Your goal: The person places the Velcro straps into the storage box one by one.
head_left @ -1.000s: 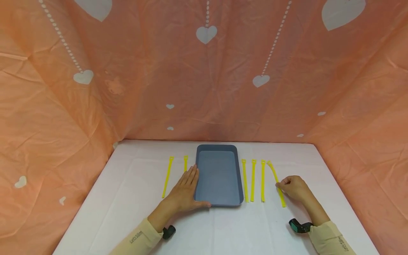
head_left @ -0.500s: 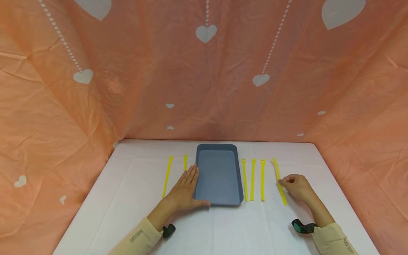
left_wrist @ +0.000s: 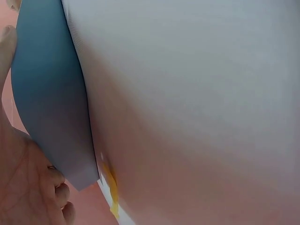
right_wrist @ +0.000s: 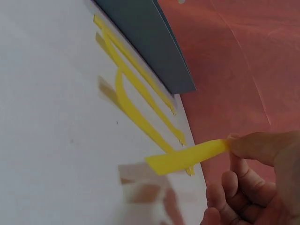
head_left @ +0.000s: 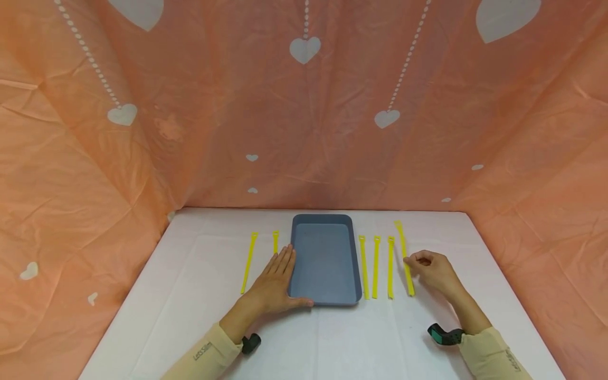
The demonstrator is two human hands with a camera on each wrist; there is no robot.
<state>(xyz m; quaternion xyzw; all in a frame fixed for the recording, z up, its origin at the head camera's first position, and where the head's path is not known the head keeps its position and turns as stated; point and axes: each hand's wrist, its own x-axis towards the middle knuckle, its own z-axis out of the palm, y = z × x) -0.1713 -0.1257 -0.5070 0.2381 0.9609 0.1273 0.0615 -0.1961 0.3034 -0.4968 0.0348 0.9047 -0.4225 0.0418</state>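
Note:
A blue-grey rectangular tray [head_left: 325, 264] lies on the white table. My left hand [head_left: 272, 293] rests along its left side, fingers straight, with the thumb at the near edge; in the left wrist view the tray's outer wall [left_wrist: 56, 93] stands against that hand. To the right of the tray, my right hand [head_left: 434, 272] pinches a yellow cable strap [head_left: 405, 258] between thumb and fingertips. Its free end [right_wrist: 183, 157] sticks out, raised above the table, in the right wrist view. Several similar straps, including one [head_left: 391, 269] nearest the held strap, lie roughly parallel right of the tray.
Left of the tray lie two more yellow straps, one of them [head_left: 248, 264] in full view and the other [head_left: 276, 243] partly behind my left hand. An orange cloth [head_left: 304, 132] with pale hearts hangs behind and beside the table [head_left: 332, 343].
My right hand has shifted away from me and left over the last half second, carrying the strap nearer the row. The left hand and the tray stay put.

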